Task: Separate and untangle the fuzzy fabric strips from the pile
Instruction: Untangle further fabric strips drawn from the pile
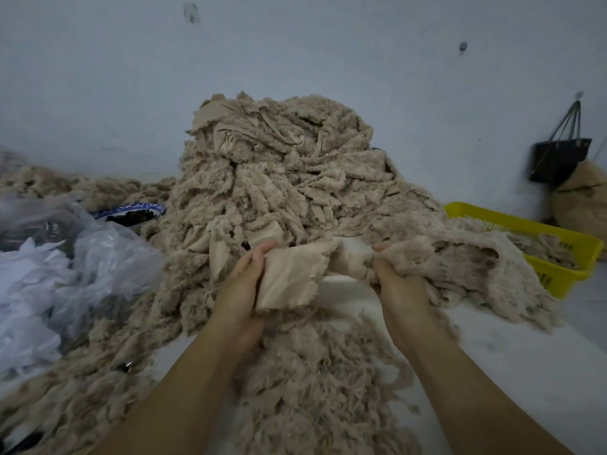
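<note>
Fuzzy strip point(289, 274) held taut between both hands at frame centre, below the pile point(279, 165).
Head view: the strip's smooth-backed end is wrapped by the curled left hand point(244, 284); its fuzzy bunch, spread toward the yellow basket point(558, 231) at right, is clenched by the right hand point(397, 284). Fabric is judged light, limp and snag-prone, so it is best gripped at a free end and eased out.

Pile point(279, 178) ahead, plastic bags point(82, 264) left; bare surface point(509, 356) right (basket point(558, 277) beyond).
</note>
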Demonstrator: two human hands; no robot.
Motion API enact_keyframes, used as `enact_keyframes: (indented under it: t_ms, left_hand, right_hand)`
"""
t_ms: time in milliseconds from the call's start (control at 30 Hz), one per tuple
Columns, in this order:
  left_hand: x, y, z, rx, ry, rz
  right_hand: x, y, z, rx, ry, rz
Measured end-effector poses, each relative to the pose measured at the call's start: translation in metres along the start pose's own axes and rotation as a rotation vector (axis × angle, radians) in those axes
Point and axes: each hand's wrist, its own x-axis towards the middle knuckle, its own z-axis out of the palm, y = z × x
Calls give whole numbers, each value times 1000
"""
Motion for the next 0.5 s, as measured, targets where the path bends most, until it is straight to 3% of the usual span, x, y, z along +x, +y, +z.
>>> enact_keyframes:
  t_ms: [167, 300, 367, 500]
  left_hand:
    - [-5, -9, 9, 140, -140, 19]
    - [-9, -13, 15, 88, -320, -64]
    - [-10, -14, 16, 102, -364, -76]
    - [-8, -16, 12, 465, -175, 69]
  right_hand:
    - [-12, 1, 7, -97, -153, 85]
    - [-23, 3, 15, -66, -439, 71]
    - [-25, 8, 17, -233, -483, 68]
    - [-19, 10, 13, -607, -437, 34]
